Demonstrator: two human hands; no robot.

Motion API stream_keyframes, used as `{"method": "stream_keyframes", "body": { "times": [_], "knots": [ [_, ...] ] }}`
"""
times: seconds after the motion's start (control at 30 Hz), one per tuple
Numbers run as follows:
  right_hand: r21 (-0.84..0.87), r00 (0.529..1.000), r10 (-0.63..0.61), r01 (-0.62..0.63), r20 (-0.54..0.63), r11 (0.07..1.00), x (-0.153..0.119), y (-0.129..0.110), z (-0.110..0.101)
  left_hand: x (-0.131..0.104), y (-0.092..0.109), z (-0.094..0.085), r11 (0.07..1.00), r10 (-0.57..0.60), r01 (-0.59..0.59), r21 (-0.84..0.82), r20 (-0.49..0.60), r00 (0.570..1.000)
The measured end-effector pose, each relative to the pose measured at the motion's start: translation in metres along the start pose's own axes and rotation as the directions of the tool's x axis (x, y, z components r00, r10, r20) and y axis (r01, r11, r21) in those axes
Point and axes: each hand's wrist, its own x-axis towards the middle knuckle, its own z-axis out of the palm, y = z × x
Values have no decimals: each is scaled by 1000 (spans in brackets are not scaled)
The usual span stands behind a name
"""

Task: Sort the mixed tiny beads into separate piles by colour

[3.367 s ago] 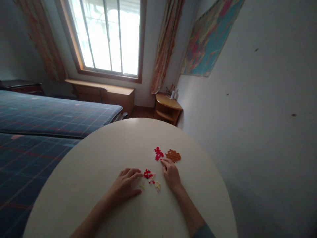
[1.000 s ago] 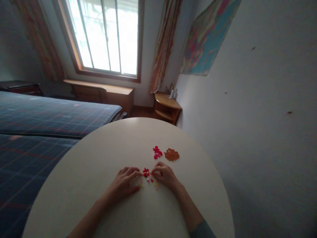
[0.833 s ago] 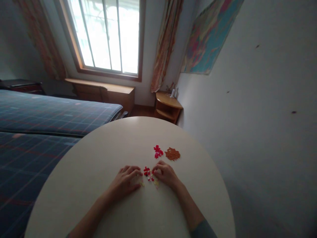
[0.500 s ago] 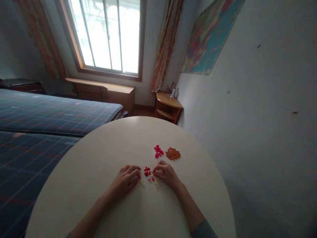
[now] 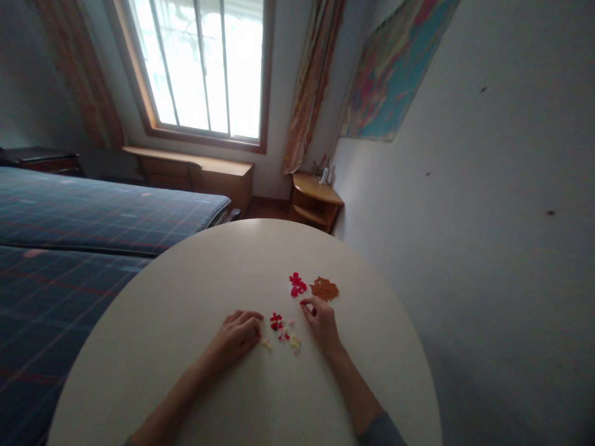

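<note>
Right hand (image 5: pixel 321 320) shifted away from the mixed red, pink and yellow pieces (image 5: pixel 276 323) to just beside the red pile (image 5: pixel 298 286). Its thumb and forefinger are brought close together; whether a piece is held cannot be told. Left hand (image 5: pixel 239 330) rested on the tabletop (image 5: pixel 186 297), fingers curled near the small yellow pieces (image 5: pixel 266 344); its grip cannot be made out. Brown pile (image 5: pixel 324 289) seen right of the red.
</note>
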Motion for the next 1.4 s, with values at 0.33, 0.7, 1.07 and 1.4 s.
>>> {"method": "stream_keyframes", "body": {
  "times": [0.33,0.7,1.07,1.4],
  "knots": [
    [-129,999,2,4,50,992,-1,-7,-4,2,-4,4,992,-29,15,-126,-110,994],
    [-129,999,49,-51,-14,990,0,4,2,4,3,-6,873,-318,249,-419,-103,942],
    [-147,992,18,-36,-122,989,0,3,-1,8,-10,-12,499,-697,170,-850,-278,660],
    [-172,997,77,-77,-6,982,-1,1,-1,8,-14,-11,172,-811,15,-985,-133,570]
  ]
}}
